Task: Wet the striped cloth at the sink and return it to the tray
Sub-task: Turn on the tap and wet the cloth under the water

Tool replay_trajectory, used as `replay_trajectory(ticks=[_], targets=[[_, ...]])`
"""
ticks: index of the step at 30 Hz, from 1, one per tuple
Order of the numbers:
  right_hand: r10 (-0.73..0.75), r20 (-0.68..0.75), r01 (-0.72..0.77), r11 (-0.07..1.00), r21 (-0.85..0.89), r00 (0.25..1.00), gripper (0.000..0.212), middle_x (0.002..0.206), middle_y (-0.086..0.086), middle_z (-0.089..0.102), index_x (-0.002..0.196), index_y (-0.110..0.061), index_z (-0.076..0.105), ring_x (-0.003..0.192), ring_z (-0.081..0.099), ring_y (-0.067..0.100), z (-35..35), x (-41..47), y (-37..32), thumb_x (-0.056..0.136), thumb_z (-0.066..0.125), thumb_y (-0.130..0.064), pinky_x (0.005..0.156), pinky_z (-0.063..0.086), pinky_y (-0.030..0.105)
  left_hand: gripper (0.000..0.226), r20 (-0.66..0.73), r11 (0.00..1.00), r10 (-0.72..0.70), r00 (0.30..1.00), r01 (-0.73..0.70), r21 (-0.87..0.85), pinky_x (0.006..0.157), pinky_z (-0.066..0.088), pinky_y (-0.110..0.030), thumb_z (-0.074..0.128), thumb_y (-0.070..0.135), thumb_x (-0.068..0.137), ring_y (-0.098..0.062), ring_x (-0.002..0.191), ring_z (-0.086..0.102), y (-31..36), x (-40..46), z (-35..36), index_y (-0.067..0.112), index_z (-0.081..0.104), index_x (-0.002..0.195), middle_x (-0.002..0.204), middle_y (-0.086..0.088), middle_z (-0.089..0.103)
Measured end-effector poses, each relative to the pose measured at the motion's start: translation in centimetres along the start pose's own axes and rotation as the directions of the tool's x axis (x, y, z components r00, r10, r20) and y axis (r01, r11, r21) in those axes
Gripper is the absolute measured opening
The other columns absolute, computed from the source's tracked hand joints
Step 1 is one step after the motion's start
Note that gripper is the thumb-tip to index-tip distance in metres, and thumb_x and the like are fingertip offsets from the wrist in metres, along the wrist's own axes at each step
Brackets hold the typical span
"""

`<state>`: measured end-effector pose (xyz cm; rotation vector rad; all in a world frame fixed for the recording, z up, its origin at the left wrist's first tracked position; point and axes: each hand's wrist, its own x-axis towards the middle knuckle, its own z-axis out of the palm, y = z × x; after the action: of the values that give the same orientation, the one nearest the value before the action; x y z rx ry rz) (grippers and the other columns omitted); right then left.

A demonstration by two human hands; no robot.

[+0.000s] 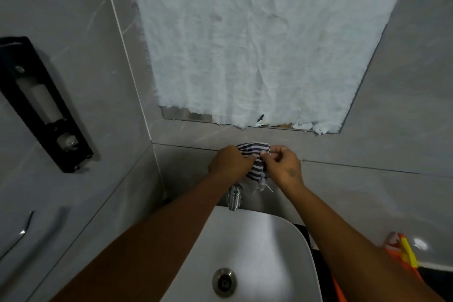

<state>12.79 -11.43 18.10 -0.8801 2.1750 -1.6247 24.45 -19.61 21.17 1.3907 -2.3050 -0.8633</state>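
Both my hands hold the striped cloth [256,158], dark blue and white, bunched up in the air above the tap. My left hand [230,163] grips its left side. On its right side my right hand [282,167] pinches it with the fingertips. A frayed corner of the cloth hangs down between the hands. The chrome tap [234,197] stands just below, at the back rim of the white sink [282,240]. No water is seen running. The sink's metal drain [224,282] is near the bottom of the view. The tray is out of view.
A mirror covered with white paper [257,44] hangs on the grey tiled wall ahead. A black wall dispenser [46,105] is mounted on the left wall, with a chrome bar [24,230] below it. An orange and yellow object [404,252] lies at the right of the sink.
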Motion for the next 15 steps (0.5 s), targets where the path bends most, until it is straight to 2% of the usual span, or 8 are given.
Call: replay_trajectory(ticks=[2,4,6,8,10,12,13,15], targets=[[-0.381,-0.025,0.352,0.876,-0.329,0.924,0.022,0.110,0.006,0.066,0.108,-0.019,0.064,0.102,0.062,0.023,-1.9,-0.1,1.4,0.092,0.055,-0.033,0.088,0.054,0.038,0.052,0.056,0.992,-0.044,0.997,0.050,-0.116,0.091,0.056,-0.040,0.063,0.046,0.084,-0.033,0.107,0.068,0.4,0.6,0.7,0.007,0.068,0.119,0.119,-0.015,0.072],[-0.647,0.109,0.546,0.526,-0.652,0.755,0.028,0.129,0.012,0.060,0.117,-0.017,0.062,0.120,0.053,0.029,-3.9,0.5,3.3,0.091,0.054,-0.023,0.103,0.046,0.043,0.042,0.111,0.914,-0.152,0.982,0.183,-0.363,0.085,0.059,-0.038,0.068,0.033,0.084,-0.032,0.097,0.071,0.0,1.4,1.0,0.003,0.070,0.113,0.110,-0.016,0.074],[-0.705,0.277,0.597,0.253,-0.761,0.653,0.045,0.145,0.019,0.052,0.131,-0.009,0.057,0.134,0.047,0.037,-5.5,1.4,5.2,0.086,0.060,-0.011,0.115,0.035,0.050,0.030,0.361,0.635,-0.230,0.904,0.420,-0.648,0.067,0.063,-0.035,0.073,0.022,0.083,-0.028,0.073,0.073,-0.6,2.0,0.9,0.000,0.073,0.103,0.093,-0.017,0.077],[-0.686,0.382,0.610,0.114,-0.784,0.619,0.060,0.155,0.019,0.041,0.143,-0.005,0.047,0.144,0.037,0.035,-6.4,2.3,6.7,0.084,0.060,-0.009,0.119,0.026,0.053,0.017,0.518,0.474,-0.200,0.832,0.545,-0.692,0.049,0.058,-0.028,0.072,0.020,0.084,-0.023,0.054,0.070,-0.9,2.4,0.9,0.003,0.073,0.084,0.071,-0.012,0.076],[-0.670,0.427,0.607,0.044,-0.794,0.608,0.069,0.159,0.017,0.032,0.149,-0.003,0.038,0.148,0.027,0.032,-6.7,3.2,7.8,0.084,0.061,-0.012,0.119,0.021,0.054,0.017,0.423,0.639,-0.210,0.881,0.451,-0.623,0.063,0.060,-0.032,0.069,0.022,0.085,-0.025,0.066,0.071,-0.5,2.9,1.7,0.005,0.073,0.083,0.078,-0.012,0.076],[-0.675,0.425,0.591,0.020,-0.806,0.602,0.073,0.160,0.016,0.025,0.151,-0.004,0.028,0.151,0.015,0.030,-6.5,3.7,8.7,0.087,0.059,-0.018,0.120,0.015,0.054,0.020,0.090,0.966,-0.135,0.987,0.151,-0.212,0.081,0.056,-0.038,0.062,0.024,0.084,-0.029,0.086,0.069,-0.1,2.6,3.0,0.010,0.074,0.093,0.095,-0.009,0.074],[-0.692,0.416,0.584,0.012,-0.811,0.591,0.072,0.160,0.015,0.024,0.152,-0.004,0.024,0.153,0.007,0.029,-6.2,3.9,9.1,0.089,0.056,-0.022,0.121,0.012,0.054,0.020,-0.052,0.998,-0.060,0.997,0.061,0.024,0.082,0.054,-0.040,0.060,0.024,0.083,-0.030,0.090,0.067,0.3,2.2,3.6,0.011,0.072,0.093,0.096,-0.008,0.072],[-0.739,0.388,0.574,-0.003,-0.819,0.551,0.070,0.158,0.016,0.026,0.151,-0.005,0.022,0.154,-0.003,0.027,-5.6,4.6,9.9,0.092,0.050,-0.031,0.120,0.009,0.055,0.020,-0.090,0.996,-0.025,0.996,0.033,0.082,0.076,0.053,-0.039,0.060,0.023,0.082,-0.031,0.089,0.067,0.5,1.8,3.8,0.010,0.069,0.093,0.096,-0.009,0.071]])
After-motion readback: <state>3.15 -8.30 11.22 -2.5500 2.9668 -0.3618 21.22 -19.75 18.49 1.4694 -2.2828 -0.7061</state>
